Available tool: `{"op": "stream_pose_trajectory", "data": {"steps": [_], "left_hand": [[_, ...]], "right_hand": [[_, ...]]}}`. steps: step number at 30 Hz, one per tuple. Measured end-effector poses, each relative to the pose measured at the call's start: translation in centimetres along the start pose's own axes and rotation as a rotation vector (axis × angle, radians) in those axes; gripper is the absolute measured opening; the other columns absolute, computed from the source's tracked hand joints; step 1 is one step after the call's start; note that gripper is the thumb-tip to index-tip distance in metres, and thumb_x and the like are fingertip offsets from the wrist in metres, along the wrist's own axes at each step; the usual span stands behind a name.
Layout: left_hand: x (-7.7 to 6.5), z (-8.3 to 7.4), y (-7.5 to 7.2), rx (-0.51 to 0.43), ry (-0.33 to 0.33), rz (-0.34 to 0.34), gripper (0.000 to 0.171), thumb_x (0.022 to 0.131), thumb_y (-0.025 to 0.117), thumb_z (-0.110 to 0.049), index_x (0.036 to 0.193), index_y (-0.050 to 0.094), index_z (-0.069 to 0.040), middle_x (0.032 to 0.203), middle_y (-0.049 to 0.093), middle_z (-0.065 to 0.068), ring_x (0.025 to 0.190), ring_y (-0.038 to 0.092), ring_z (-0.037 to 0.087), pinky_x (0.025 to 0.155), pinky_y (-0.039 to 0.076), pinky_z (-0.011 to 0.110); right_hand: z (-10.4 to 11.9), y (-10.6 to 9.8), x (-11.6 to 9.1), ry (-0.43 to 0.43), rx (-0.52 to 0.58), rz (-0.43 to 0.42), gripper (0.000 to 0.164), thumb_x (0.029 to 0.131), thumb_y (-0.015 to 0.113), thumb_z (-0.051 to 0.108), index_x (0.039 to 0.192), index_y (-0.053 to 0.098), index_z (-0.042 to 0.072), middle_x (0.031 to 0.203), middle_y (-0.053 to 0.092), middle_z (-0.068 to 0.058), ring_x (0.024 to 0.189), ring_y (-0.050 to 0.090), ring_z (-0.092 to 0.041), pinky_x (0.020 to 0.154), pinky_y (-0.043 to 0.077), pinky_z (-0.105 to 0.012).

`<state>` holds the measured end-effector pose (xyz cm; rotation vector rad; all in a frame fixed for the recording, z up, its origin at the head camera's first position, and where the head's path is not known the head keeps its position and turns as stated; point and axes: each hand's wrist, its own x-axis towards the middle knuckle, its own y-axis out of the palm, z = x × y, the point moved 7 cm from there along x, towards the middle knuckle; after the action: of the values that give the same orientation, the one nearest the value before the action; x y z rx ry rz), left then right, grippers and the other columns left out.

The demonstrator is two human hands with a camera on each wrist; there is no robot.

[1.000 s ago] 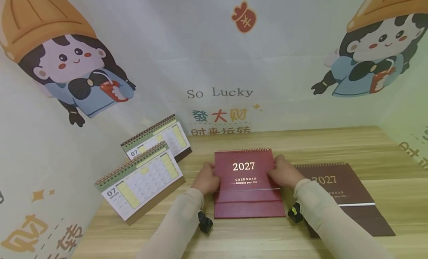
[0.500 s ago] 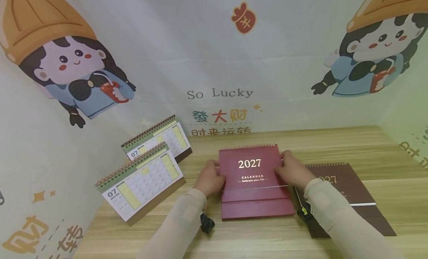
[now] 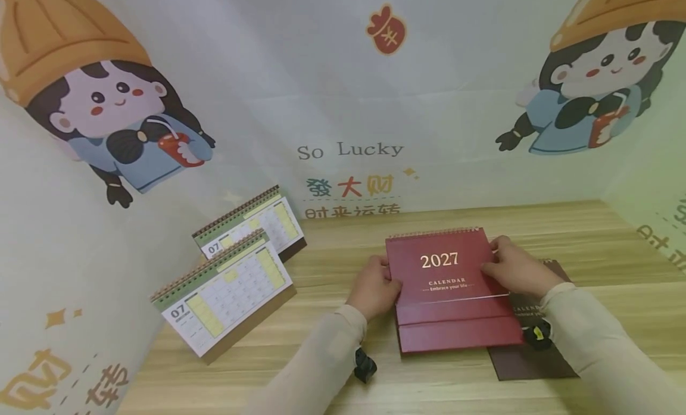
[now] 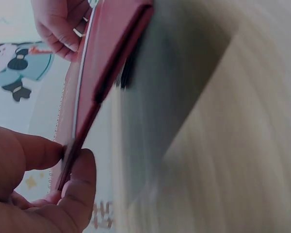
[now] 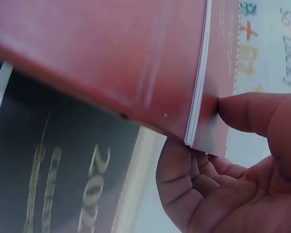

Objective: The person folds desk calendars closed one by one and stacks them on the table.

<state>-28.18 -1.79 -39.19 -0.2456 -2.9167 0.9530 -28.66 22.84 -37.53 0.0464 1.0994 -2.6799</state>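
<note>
A dark red 2027 desk calendar (image 3: 439, 308) hangs tilted between both hands, its spiral binding at the top. My left hand (image 3: 372, 290) pinches its left side edge, with the thumb on the front cover and the fingers behind. At the opposite side edge, my right hand (image 3: 520, 269) grips it the same way, as the right wrist view shows with the thumb (image 5: 250, 111) on the cover. Beneath its right side lies a dark brown 2027 calendar (image 3: 527, 361), partly covered by the red one and by the right forearm.
Two calendars showing 07 pages stand at the left, a front one (image 3: 230, 302) and a rear one (image 3: 257, 221) partly behind it. They rest on a wood-grain table (image 3: 332, 367). A cartoon-printed backdrop (image 3: 257, 93) encloses the table at the back and sides.
The red calendar has moved right with both hands and tilted a little, and it now overlaps the brown calendar. The two calendars at the left stay in place.
</note>
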Motion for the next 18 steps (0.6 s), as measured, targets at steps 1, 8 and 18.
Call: {"op": "stream_pose_trajectory", "data": {"steps": [1,8,18], "left_hand": [[0.0,-0.3,0.5,-0.019,-0.001,0.006,0.042,0.091,0.065,-0.006,0.129,0.05,0.006,0.098,0.069,0.012,0.081,0.065,0.017,0.074,0.053,0.031],[-0.1,-2.2,3.8,-0.131,0.019,0.049,0.043,0.089,0.064,0.0,0.13,0.052,0.005,0.092,0.065,0.005,0.076,0.06,0.01,0.068,0.051,0.026],[-1.3,-5.0,7.9,-0.166,0.095,0.193,0.043,0.093,0.065,-0.01,0.135,0.057,-0.006,0.099,0.064,0.001,0.075,0.06,0.003,0.061,0.05,0.021]], "right_hand": [[-0.4,-0.4,-0.2,0.007,0.007,-0.003,0.043,0.098,0.052,0.007,0.124,0.032,-0.021,0.11,0.055,-0.036,0.09,0.063,-0.033,0.071,0.055,-0.041],[-2.9,-2.9,-1.6,0.018,-0.056,-0.073,0.037,0.096,0.055,0.008,0.114,0.038,-0.019,0.105,0.055,-0.039,0.092,0.059,-0.041,0.073,0.051,-0.044],[-6.4,-5.9,-2.9,0.084,-0.098,-0.089,0.041,0.098,0.056,0.018,0.11,0.04,-0.019,0.101,0.056,-0.036,0.09,0.059,-0.039,0.07,0.048,-0.037]]}}
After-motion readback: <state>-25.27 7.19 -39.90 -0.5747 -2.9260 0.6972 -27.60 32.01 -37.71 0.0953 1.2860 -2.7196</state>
